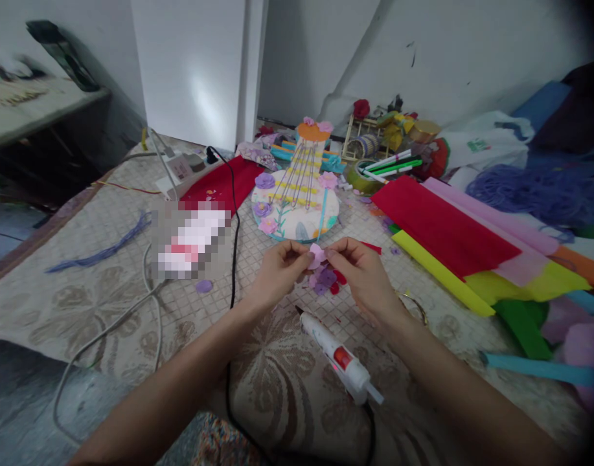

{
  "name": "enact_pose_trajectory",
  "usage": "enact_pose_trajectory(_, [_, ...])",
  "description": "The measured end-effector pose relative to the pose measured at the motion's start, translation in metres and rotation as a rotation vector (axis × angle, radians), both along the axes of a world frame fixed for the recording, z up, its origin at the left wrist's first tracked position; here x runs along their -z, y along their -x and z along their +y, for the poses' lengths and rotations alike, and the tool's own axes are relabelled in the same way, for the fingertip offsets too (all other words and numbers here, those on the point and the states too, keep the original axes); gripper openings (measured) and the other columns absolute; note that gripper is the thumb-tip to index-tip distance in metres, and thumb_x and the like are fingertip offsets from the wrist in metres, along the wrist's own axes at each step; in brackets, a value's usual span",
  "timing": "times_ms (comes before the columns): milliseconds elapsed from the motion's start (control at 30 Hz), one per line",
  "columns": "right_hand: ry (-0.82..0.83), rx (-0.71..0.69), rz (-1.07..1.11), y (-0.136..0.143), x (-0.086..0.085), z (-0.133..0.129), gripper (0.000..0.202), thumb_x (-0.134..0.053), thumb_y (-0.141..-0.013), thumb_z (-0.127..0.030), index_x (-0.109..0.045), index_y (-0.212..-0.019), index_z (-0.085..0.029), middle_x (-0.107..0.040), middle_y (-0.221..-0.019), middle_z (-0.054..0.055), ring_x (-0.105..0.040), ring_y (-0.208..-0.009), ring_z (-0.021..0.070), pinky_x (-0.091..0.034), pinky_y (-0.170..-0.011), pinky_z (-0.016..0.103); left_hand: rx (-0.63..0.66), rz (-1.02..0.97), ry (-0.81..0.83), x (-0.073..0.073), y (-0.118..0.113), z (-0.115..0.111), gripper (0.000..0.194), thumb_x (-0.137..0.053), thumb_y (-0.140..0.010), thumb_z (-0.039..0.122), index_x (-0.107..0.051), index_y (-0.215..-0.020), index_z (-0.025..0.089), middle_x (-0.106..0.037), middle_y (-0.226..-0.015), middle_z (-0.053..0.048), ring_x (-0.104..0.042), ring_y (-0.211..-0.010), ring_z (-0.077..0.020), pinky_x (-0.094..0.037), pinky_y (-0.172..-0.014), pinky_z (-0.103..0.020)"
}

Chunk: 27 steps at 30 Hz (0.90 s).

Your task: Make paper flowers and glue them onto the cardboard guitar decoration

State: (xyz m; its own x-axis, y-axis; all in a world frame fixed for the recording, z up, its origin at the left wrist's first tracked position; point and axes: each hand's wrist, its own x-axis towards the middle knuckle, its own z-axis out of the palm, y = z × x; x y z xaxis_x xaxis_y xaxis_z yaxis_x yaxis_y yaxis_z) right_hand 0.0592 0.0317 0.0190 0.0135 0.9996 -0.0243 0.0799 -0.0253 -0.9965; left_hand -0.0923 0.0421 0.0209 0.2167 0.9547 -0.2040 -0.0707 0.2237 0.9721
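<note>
By the left hand and right hand, a small, pale-pink, petal-like piece is pinched near small purple flowers; probably light, soft and easily creased, it is best gripped by its edges.

A plain pale grey wall stands beyond my table with its beige, brown-patterned fabric cover at 12 o'clock. A glossy white upright panel reflects a bright patch of light at 11 o'clock. A pale-topped side table stands at 10 o'clock; mottled grey floor shows at 8 o'clock.
</note>
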Motion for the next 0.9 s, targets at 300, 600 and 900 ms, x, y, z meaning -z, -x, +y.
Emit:
enact_pose_trajectory(300, [-0.029,0.011,-0.063,-0.001,0.003,0.001,0.014,-0.06,-0.077,-0.031,-0.055,-0.073,-0.018,-0.055,-0.068,-0.001,-0.051,-0.061,0.0116,-0.042,-0.056,0.023,0.02,-0.053,0.006,0.001,0.0,0.0,0.021,-0.068,-0.068,0.025,-0.056,-0.081,0.013,-0.061,-0.065,0.0,-0.058,-0.056,-0.0088,-0.041,-0.05,-0.017])
enact_pose_trajectory(600, [-0.039,-0.039,-0.048,0.0,0.001,-0.001,0.013,-0.059,-0.078,-0.03,-0.055,-0.083,-0.019,-0.057,-0.076,0.0,-0.054,-0.067,0.0128,-0.045,-0.06,0.025,0.027,-0.046,-0.006,0.005,-0.001,0.0,0.019,-0.066,-0.067,0.021,-0.056,-0.081,0.013,-0.059,-0.065,0.0,-0.056,-0.056,-0.0077,-0.04,-0.05,-0.017])
enact_pose_trajectory(900, [-0.032,-0.13,-0.08,-0.005,-0.005,0.005,0.021,-0.058,-0.072,-0.02,-0.052,-0.093,-0.019,-0.057,-0.082,0.001,-0.056,-0.073,0.0129,-0.046,-0.064,0.026,0.094,0.018,0.042,-0.008,0.004,0.002,0.019,-0.062,-0.074,0.028,-0.055,-0.084,0.014,-0.059,-0.062,0.0,-0.052,-0.047,-0.0068,-0.033,-0.037,-0.015])
